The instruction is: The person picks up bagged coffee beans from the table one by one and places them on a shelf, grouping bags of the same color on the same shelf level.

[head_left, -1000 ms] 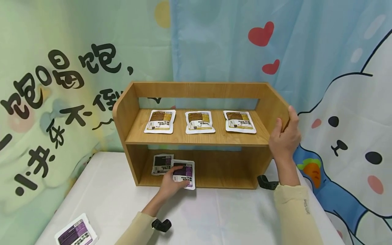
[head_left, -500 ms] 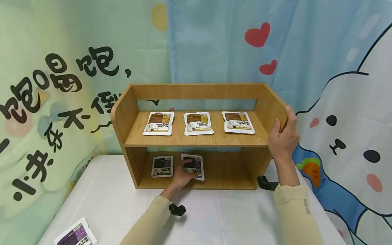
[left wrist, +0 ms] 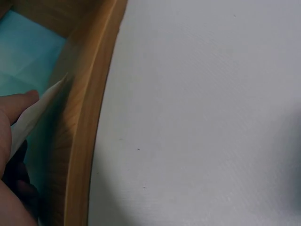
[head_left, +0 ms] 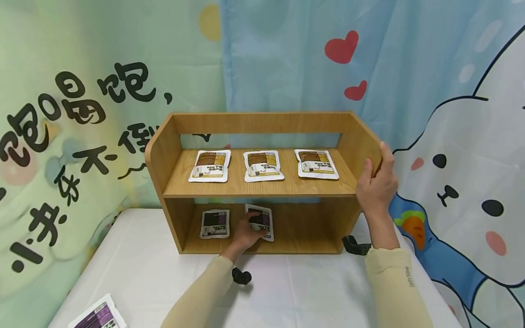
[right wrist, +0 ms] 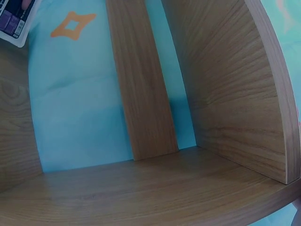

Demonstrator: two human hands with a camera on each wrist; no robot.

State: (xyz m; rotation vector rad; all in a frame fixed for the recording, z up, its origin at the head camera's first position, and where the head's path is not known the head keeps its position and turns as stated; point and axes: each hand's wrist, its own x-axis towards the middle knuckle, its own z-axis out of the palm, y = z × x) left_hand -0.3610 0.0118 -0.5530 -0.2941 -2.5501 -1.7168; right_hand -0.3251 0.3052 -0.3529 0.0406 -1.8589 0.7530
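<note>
A two-level wooden shelf [head_left: 262, 187] stands on a white table [head_left: 311, 291]. My left hand [head_left: 245, 233] reaches into the lower level and holds a purple-and-white packet [head_left: 262, 217], just right of another purple packet [head_left: 214, 224] lying there. In the left wrist view a finger [left wrist: 16, 106] lies on the packet's white edge [left wrist: 40, 108] beside the shelf's front board [left wrist: 89, 122]. My right hand [head_left: 375, 182] grips the shelf's right side panel [head_left: 362, 146], thumb inside. The right wrist view shows that panel [right wrist: 235, 80] and a corner of the purple packet [right wrist: 13, 21].
Three brown-and-white packets [head_left: 262, 165] lie in a row on the upper level. One more purple packet [head_left: 98, 315] lies near the table's front left corner. A printed cloth backdrop [head_left: 451, 114] hangs close behind the shelf.
My left hand has carried the purple packet from the lower level's front edge deeper inside and slightly right. The right hand has stayed on the side panel.
</note>
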